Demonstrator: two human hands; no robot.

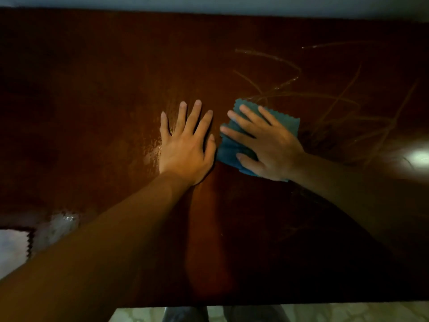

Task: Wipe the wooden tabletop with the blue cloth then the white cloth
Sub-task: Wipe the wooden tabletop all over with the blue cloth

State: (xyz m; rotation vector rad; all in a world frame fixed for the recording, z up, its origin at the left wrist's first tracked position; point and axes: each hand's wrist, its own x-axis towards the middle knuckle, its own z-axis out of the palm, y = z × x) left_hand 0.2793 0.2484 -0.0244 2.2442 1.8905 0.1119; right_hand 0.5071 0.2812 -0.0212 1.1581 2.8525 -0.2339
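1. A white cloth [12, 246] with a zigzag edge lies at the near left edge of the dark wooden table [92, 89].
2. The left hand [186, 145] rests flat on the wood, fingers spread and straight, holding nothing.
3. Just beside it, the right hand [267, 145] presses a folded blue cloth [286, 123] onto the table with straight fingers.
4. Pale wet streaks [325, 96] cross the wood beyond the blue cloth, to the right.

I see a dark wooden tabletop [116, 66], wet streaks right of its middle; a blue cloth [287, 123] lies flat near centre; a white cloth [12, 246] at its near-left edge.
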